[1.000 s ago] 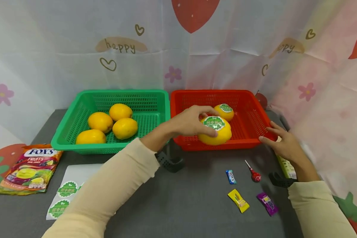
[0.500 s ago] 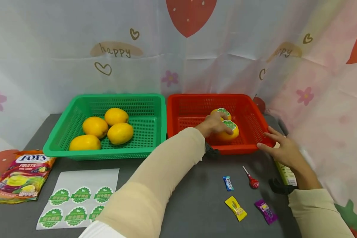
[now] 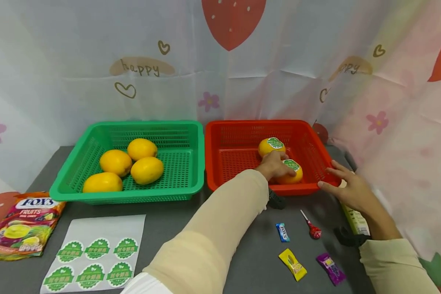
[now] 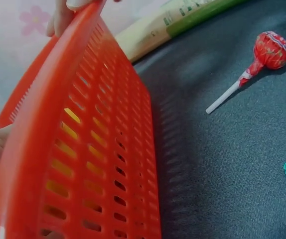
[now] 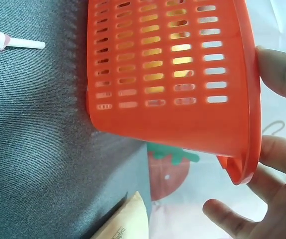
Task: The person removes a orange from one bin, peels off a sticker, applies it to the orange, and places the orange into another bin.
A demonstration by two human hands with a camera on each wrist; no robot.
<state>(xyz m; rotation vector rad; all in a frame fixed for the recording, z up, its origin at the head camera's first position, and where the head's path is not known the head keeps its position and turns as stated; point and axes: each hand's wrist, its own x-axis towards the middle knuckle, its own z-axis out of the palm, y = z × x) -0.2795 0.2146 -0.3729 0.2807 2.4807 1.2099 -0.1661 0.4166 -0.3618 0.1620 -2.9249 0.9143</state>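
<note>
My left hand (image 3: 273, 165) reaches into the red basket (image 3: 220, 185) and grips a yellow mango (image 3: 295, 178) near its front wall. A round green-and-white sticker (image 3: 291, 164) faces up on that fruit. Just behind lies another stickered mango (image 3: 264, 150). At the basket's front right corner, my right hand (image 3: 354, 190) holds the rim between thumb and fingers; the right wrist view shows some other fingers spread off it. Through the slots of the basket wall (image 5: 183, 127), yellow fruit shows. The left wrist view hides most of the left hand behind the wall.
Several plain mangoes (image 3: 147, 170) lie in the green basket (image 3: 183, 192) on the left. A sticker sheet (image 3: 106, 224) and a FOX'S candy bag (image 3: 25, 228) are in front. A lollipop (image 3: 315, 232) and wrapped candies, one yellow (image 3: 292, 264), lie before the red basket.
My left hand has carried the stickered mango down into the red basket, then slightly right, beside the other one. My right hand has stayed at the basket's corner. The head view has tilted slightly.
</note>
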